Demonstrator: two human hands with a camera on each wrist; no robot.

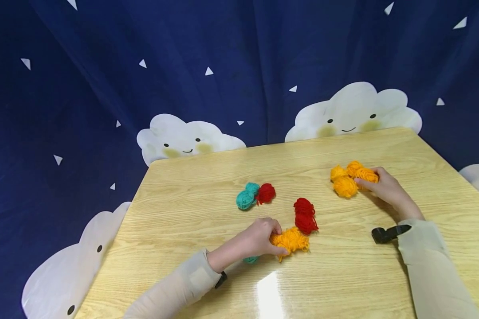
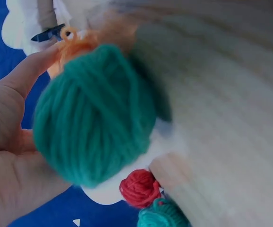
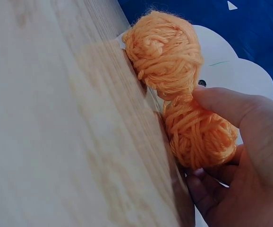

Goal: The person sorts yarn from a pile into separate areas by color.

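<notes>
My left hand [image 1: 260,238] grips fluffy orange yarn [image 1: 292,240] near the table's middle, thumb on the near side and fingers on the far side. A teal yarn ball [image 2: 94,116] lies beside that hand, large in the left wrist view and mostly hidden under the wrist in the head view. Red yarn balls [image 1: 305,217] sit right behind the orange yarn. Over at the right, my right hand [image 1: 389,190] holds an orange yarn ball [image 3: 200,135] between thumb and fingers. Other orange balls [image 1: 345,187] cluster against it on the left.
Farther back on the wooden table [image 1: 191,199], teal yarn balls [image 1: 246,199] stand against a red ball [image 1: 266,193]. A dark blue curtain [image 1: 223,44] with white clouds hangs behind the table. Black straps with wrist cameras [image 1: 383,235] project from the sleeves.
</notes>
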